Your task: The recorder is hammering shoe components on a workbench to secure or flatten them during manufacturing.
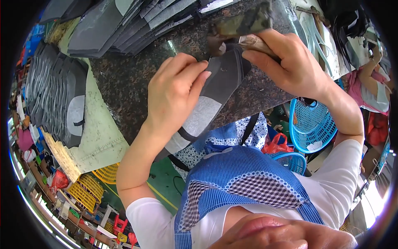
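Note:
On a dark speckled stone slab (124, 83) lies a dark grey fabric piece with a light grey patch (201, 112), apparently a shoe upper. It hangs over the slab's near edge. My left hand (174, 89) has its fingers closed on the piece's left edge. My right hand (292, 62) is wrapped round the light wooden handle of a hammer (258, 43). The hammer's dark, brassy head is smeared by motion over the far end of the piece, and I cannot tell whether it touches.
Stacks of similar grey pieces lie at the slab's far side (137, 25) and on a pale board to the left (54, 91). A blue plastic basket (313, 124) stands below on the right, yellow baskets (85, 191) at lower left. Another person in pink (369, 89) is at far right.

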The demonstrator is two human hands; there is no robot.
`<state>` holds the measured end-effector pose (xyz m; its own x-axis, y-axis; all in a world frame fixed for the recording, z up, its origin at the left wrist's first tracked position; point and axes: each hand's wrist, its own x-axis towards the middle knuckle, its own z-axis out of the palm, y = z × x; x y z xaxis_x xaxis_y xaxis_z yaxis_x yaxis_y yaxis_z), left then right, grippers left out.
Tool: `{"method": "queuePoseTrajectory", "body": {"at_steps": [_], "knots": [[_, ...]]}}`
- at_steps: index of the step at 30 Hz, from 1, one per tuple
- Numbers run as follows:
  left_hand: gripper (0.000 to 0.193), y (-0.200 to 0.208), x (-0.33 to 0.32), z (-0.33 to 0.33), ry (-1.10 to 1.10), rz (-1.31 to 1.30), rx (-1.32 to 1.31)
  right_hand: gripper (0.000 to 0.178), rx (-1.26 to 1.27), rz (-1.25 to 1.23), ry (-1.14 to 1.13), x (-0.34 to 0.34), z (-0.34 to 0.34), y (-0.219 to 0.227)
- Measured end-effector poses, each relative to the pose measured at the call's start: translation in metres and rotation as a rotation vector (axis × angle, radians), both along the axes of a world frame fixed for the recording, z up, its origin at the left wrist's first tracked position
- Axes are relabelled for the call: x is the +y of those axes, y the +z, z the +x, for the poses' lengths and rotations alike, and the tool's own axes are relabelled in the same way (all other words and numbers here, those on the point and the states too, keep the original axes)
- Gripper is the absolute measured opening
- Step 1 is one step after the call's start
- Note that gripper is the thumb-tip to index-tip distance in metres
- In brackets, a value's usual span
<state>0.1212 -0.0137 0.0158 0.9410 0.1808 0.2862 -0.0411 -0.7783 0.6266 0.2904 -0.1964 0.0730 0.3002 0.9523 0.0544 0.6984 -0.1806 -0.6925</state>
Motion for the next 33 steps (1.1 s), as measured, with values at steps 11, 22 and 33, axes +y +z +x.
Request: {"method": "queuePoseTrajectory", "body": {"at_steps": [11, 22, 33], "knots": [[0.025, 0.011, 0.013, -0.010, -0.038, -0.184, 0.140, 0.019, -0.140, 0.099, 0.077, -0.010, -0.003, -0.024], [0.017, 0.010, -0.006, -0.017, -0.021, 0.042, 0.042, 0.021, 0.044, 0.087, 0.045, -0.006, -0.010, -0.014], [0.021, 0.011, -0.002, -0.038, -0.031, 0.011, 0.081, 0.024, -0.002, -0.036, 0.087, -0.009, -0.029, -0.008]]}}
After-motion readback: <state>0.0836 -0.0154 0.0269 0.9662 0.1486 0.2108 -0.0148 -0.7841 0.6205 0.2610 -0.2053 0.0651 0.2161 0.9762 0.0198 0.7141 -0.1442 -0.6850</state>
